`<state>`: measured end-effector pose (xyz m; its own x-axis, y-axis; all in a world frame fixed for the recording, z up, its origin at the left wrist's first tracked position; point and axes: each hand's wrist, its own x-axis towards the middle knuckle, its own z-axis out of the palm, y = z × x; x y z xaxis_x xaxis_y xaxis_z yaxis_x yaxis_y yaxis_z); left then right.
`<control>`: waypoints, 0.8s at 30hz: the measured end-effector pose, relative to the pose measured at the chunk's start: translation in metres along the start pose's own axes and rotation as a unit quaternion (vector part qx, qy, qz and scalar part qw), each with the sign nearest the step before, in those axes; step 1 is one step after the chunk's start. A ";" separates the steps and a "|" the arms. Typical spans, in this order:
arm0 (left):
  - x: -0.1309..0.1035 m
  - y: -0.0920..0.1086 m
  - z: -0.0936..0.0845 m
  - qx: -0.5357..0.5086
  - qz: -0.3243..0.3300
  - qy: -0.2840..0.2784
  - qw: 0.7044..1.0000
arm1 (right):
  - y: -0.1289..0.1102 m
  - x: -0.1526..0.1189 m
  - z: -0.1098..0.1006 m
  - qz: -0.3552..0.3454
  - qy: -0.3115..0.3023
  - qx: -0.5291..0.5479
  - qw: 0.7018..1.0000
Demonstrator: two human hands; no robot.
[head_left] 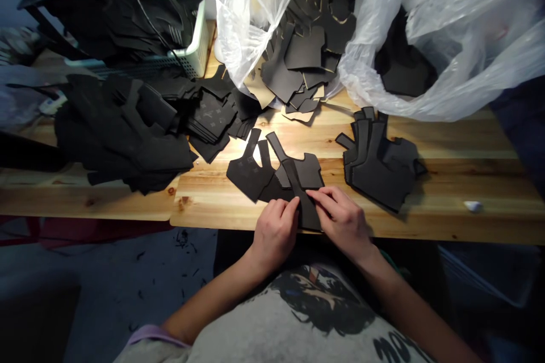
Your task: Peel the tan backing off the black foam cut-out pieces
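Black piece [310, 218] lies at the near edge of the wooden worktop [455, 164], gripped from both sides: left hand's [276, 226] thumb and curled fingers at its left, right hand's [344, 220] thumb and forefinger at its right. Loose pieces [247, 174] lie just beyond; a stack [378, 167] sits towards the right edge.

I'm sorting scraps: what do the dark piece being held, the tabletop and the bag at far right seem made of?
Dark piece: probably leather or faux leather, possibly foam; a matte, smooth, thin sheet.
Tabletop: apparently wood, by its grain and knots, with a slight sheen.
Bag: likely thin plastic film; it looks translucent, shiny and crinkled.
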<state>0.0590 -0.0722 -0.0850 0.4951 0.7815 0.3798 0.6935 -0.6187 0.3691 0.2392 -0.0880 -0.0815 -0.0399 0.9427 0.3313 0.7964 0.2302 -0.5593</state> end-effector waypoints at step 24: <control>-0.018 0.007 0.002 0.059 -0.035 0.061 0.996 | 0.011 0.108 0.022 0.096 -0.151 0.176 0.968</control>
<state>0.0557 -0.0903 -0.0913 0.3802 0.8027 0.4595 0.7848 -0.5428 0.2989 0.2304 0.0218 -0.0688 -0.1297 0.9915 -0.0118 0.5532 0.0625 -0.8307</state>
